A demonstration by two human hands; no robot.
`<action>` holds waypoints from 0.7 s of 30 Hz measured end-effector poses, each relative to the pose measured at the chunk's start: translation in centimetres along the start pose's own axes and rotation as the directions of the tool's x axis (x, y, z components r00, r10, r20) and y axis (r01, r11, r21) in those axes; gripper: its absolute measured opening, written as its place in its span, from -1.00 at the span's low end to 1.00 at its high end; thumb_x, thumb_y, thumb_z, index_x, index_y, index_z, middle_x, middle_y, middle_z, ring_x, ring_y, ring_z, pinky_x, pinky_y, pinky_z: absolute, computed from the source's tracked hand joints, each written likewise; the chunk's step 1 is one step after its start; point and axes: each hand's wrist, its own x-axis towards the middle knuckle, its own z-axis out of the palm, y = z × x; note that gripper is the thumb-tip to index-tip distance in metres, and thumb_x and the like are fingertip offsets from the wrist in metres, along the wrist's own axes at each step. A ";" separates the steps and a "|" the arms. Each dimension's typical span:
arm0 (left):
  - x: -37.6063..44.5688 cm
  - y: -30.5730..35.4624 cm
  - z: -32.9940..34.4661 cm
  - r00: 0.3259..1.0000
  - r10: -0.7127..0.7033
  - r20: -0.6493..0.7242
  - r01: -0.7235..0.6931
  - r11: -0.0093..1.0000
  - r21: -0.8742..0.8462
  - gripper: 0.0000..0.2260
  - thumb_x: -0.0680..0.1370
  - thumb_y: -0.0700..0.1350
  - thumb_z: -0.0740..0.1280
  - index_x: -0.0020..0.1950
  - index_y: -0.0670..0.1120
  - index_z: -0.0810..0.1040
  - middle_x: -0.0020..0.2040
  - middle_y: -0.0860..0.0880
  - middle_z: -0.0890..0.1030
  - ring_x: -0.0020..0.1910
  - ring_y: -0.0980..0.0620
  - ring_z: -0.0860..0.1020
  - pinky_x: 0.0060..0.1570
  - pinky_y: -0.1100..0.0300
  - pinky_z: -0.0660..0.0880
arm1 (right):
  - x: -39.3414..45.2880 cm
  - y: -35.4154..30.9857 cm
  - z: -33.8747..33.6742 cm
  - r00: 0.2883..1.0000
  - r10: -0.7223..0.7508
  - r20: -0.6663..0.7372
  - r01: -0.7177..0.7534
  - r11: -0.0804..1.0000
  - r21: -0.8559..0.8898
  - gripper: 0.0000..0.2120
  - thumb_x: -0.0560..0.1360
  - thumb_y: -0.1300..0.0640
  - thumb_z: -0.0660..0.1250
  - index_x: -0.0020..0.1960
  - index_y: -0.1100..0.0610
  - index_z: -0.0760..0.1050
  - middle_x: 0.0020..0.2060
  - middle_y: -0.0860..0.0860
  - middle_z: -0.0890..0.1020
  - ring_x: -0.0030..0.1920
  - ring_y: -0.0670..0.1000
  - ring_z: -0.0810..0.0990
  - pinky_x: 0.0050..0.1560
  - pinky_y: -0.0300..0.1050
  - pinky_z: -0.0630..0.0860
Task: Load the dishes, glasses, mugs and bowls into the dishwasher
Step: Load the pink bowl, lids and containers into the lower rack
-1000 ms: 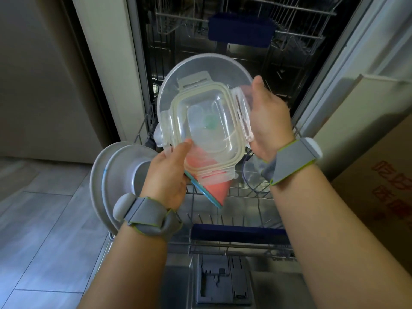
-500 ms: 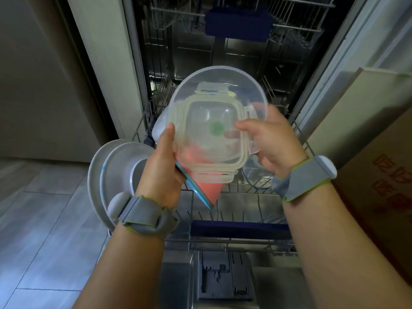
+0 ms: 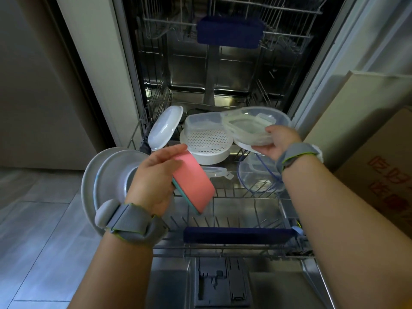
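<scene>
Loading looks well under way to me. At centre left of the frame, two round grey plates point(image 3: 104, 175) already stand on edge at the left side of the pulled-out lower wire rack point(image 3: 234, 197). Just right of them my left hand point(image 3: 153, 181) grips a flat pink rectangular lid with a teal edge point(image 3: 192, 182), held above the rack and not yet placed. Behind it, a translucent oval plastic lid point(image 3: 163, 128) leans upright, and a white perforated round strainer point(image 3: 206, 144) sits mid-rack. At centre right my right hand point(image 3: 277, 141) pinches a stack of clear plastic lids point(image 3: 256, 126) above a clear bowl with a blue rim point(image 3: 259, 177) that lies in the rack. Both handfuls still need slots. The upper rack point(image 3: 229, 30) is partly cut off at the top, so I cannot tell what it holds; no glasses or mugs are visible.
</scene>
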 end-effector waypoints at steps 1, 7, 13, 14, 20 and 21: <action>0.1 0.1 0.0 1.000 0.008 0.016 -0.008 1.000 0.012 -0.72 0.57 -0.36 0.23 0.14 -0.10 0.62 0.16 -0.14 0.58 0.02 -0.11 0.55 0.08 -0.08 0.54 | 0.3 0.3 0.4 1.000 0.006 -0.023 -0.006 1.000 -0.008 -0.69 0.60 0.26 0.20 0.34 0.18 0.32 0.09 0.16 0.48 -0.06 0.14 0.54 -0.12 0.13 0.57; 0.1 0.4 -0.1 0.999 0.047 0.028 -0.046 0.999 -0.019 -0.68 0.56 -0.38 0.25 0.24 -0.09 0.54 -0.04 -0.09 0.55 -0.13 -0.08 0.55 -0.01 -0.05 0.55 | 3.3 3.1 -0.1 0.963 -0.154 -0.222 0.082 0.949 -0.303 -0.30 0.29 0.09 0.41 0.38 0.10 0.25 0.27 0.14 0.46 0.19 0.25 0.53 0.13 0.25 0.53; 0.5 0.1 -0.5 1.000 0.028 0.005 -0.027 0.999 -0.038 -0.70 0.55 -0.35 0.29 0.23 -0.08 0.54 0.04 -0.12 0.56 -0.02 -0.15 0.57 0.07 -0.15 0.54 | 3.3 4.2 -0.2 0.921 -0.328 -0.209 0.111 0.738 -0.666 -0.26 0.46 0.20 0.36 0.53 0.18 0.06 0.45 0.18 0.21 0.40 0.24 0.30 0.39 0.15 0.33; 0.5 0.1 -0.5 1.000 0.024 0.008 -0.024 0.999 -0.041 -0.70 0.55 -0.35 0.30 0.23 -0.08 0.54 0.06 -0.13 0.56 0.00 -0.16 0.57 0.06 -0.15 0.55 | 3.7 4.3 -0.4 0.925 -0.326 -0.196 0.106 0.716 -0.690 -0.27 0.48 0.21 0.33 0.54 0.19 0.03 0.47 0.18 0.19 0.41 0.25 0.29 0.40 0.14 0.31; 0.7 0.2 -0.7 0.999 0.034 0.009 -0.033 0.997 -0.074 -0.71 0.54 -0.35 0.32 0.22 -0.11 0.53 0.05 -0.12 0.56 0.00 -0.13 0.58 0.03 -0.07 0.59 | 1.4 3.4 -1.3 0.836 -0.539 -0.101 0.211 0.487 -0.847 -0.15 0.42 0.07 0.41 0.55 0.20 0.02 0.52 0.12 0.09 0.48 0.19 0.16 0.46 0.04 0.22; 0.7 0.4 -0.9 0.999 0.044 0.012 -0.043 0.995 -0.086 -0.71 0.53 -0.35 0.32 0.21 -0.11 0.53 0.06 -0.12 0.56 -0.02 -0.12 0.58 0.00 -0.03 0.61 | 0.2 3.0 -0.9 0.768 -0.640 -0.026 0.329 0.430 -0.841 -0.17 0.41 0.04 0.43 0.54 0.17 0.09 0.50 0.11 0.13 0.48 0.16 0.17 0.44 0.00 0.23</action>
